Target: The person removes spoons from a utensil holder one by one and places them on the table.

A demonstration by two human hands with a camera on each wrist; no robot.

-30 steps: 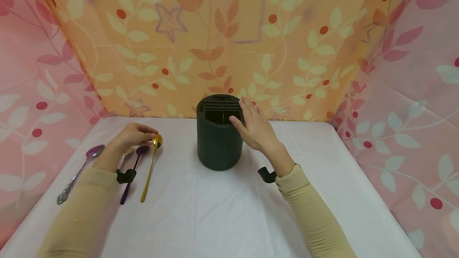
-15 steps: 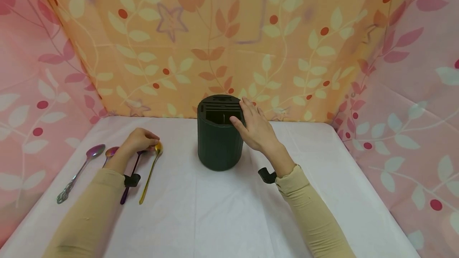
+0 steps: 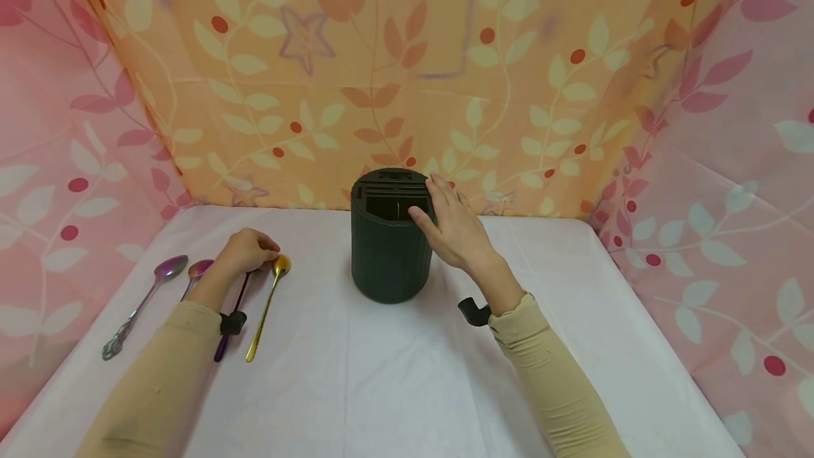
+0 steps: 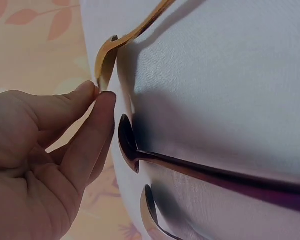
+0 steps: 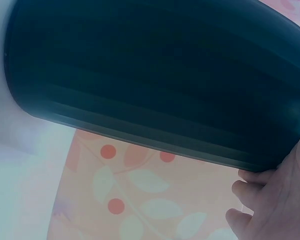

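Note:
My left hand (image 3: 248, 251) pinches the bowl tip of a gold spoon (image 3: 263, 320) between thumb and fingertips. In the left wrist view the gold spoon's bowl (image 4: 106, 62) tilts up at those fingertips. A dark purple spoon (image 3: 240, 295) lies just left of it, its bowl partly hidden by the hand in the head view. My right hand (image 3: 456, 232), fingers extended, rests against the upper right side and rim of a dark green cylindrical utensil holder (image 3: 390, 263). That holder stands upright, with slots and a larger compartment on top.
Further left lie a spoon with a multicoloured bowl (image 3: 200, 268), partly behind the left wrist, and an ornate-handled spoon (image 3: 143, 301). A white cloth (image 3: 394, 387) covers the table. Patterned curtains (image 3: 407, 76) enclose the back and sides.
My left hand has moved slightly right and nearer, its fingertips coming onto the gold spoon's bowl. The gold spoon has shifted a little nearer. My right hand and the holder have stayed put.

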